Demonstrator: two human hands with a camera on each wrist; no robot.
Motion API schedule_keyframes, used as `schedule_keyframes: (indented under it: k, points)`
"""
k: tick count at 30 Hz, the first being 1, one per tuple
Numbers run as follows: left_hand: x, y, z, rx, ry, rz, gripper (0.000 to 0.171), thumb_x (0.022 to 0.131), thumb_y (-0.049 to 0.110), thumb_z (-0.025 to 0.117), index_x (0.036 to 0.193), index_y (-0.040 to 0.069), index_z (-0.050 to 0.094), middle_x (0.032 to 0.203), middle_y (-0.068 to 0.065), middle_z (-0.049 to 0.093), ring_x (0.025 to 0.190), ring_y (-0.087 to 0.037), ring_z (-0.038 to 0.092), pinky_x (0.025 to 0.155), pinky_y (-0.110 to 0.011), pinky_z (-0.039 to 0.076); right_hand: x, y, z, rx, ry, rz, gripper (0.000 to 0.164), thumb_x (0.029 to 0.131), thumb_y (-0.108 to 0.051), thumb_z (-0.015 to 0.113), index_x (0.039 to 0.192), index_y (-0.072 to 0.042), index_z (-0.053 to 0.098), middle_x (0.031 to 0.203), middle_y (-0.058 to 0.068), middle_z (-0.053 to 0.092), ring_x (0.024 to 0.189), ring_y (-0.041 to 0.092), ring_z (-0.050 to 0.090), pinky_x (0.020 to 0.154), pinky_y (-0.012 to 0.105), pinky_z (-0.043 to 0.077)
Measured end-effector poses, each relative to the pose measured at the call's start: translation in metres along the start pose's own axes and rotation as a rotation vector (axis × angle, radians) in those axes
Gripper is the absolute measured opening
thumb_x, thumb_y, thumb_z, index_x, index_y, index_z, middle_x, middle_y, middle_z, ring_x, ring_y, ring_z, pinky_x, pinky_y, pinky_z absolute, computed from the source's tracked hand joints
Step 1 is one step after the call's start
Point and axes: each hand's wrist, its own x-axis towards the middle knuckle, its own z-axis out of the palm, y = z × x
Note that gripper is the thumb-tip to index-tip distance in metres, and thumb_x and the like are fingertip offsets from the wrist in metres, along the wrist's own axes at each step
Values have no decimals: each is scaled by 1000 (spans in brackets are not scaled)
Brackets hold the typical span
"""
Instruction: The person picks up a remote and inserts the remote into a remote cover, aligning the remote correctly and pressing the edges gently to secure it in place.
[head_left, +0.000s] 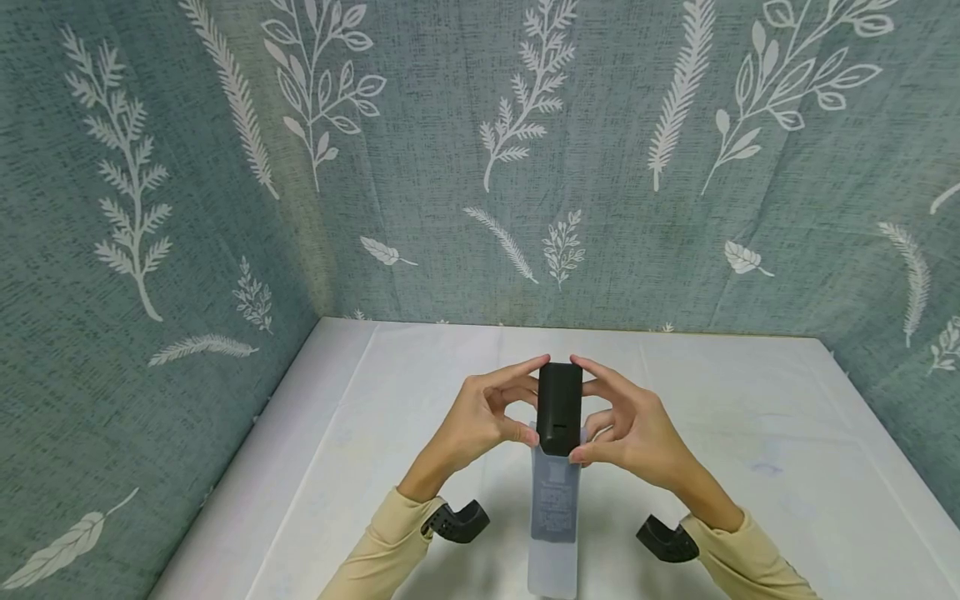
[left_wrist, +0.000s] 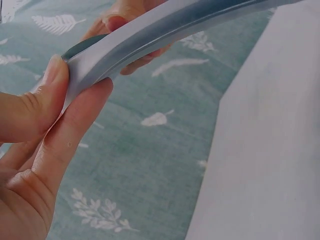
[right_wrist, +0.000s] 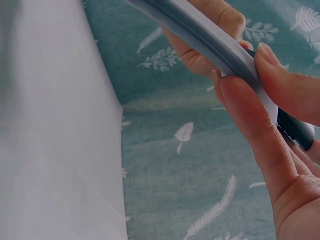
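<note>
A long black device (head_left: 560, 404), which looks like a remote control seen from the back, stands partly inside a frosted translucent sleeve (head_left: 553, 575). Its bare far end sticks out; small print on the covered part shows faintly through. My left hand (head_left: 480, 412) grips it from the left, index fingertip at the top corner, thumb by the sleeve's mouth. From the other side my right hand (head_left: 633, 429) holds it the same way. In the left wrist view the thumb and a finger pinch the sleeve's edge (left_wrist: 95, 62). The right wrist view shows a similar pinch on the sleeve (right_wrist: 245, 67).
Below the hands spreads a white-covered table (head_left: 360, 467) with fold creases. Green-grey cloth (head_left: 435, 167) with white leaf prints hangs behind it and along both sides. A black wrist mount (head_left: 457, 522) sits at the left cuff, another mount (head_left: 667, 540) at the right.
</note>
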Motion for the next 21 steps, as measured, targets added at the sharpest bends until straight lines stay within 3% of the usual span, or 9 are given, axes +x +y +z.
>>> schedule_keyframes:
  k: [6, 15, 21]
  points:
    - [0, 0, 0, 12, 8, 3, 81, 68, -16, 76, 139, 14, 49, 104, -15, 63, 92, -26, 64, 65, -38, 58, -1, 2, 1, 25, 15, 36, 93, 70, 13, 75, 148, -5, 27, 122, 16, 54, 65, 30, 67, 53, 47, 56]
    - [-1, 1, 1, 7, 3, 10, 78, 70, -16, 74, 139, 9, 48, 101, -18, 63, 87, -23, 64, 62, -47, 57, -2, 3, 2, 60, -5, -58, 90, 72, 20, 69, 147, 2, 24, 123, 11, 55, 63, 29, 66, 50, 47, 55]
    - [-1, 0, 1, -6, -16, -4, 80, 73, -17, 70, 142, 13, 44, 106, -16, 62, 93, -24, 63, 64, -38, 58, -2, 3, 1, 56, -4, -11, 92, 74, 17, 70, 149, -3, 23, 122, 13, 54, 66, 29, 67, 53, 47, 55]
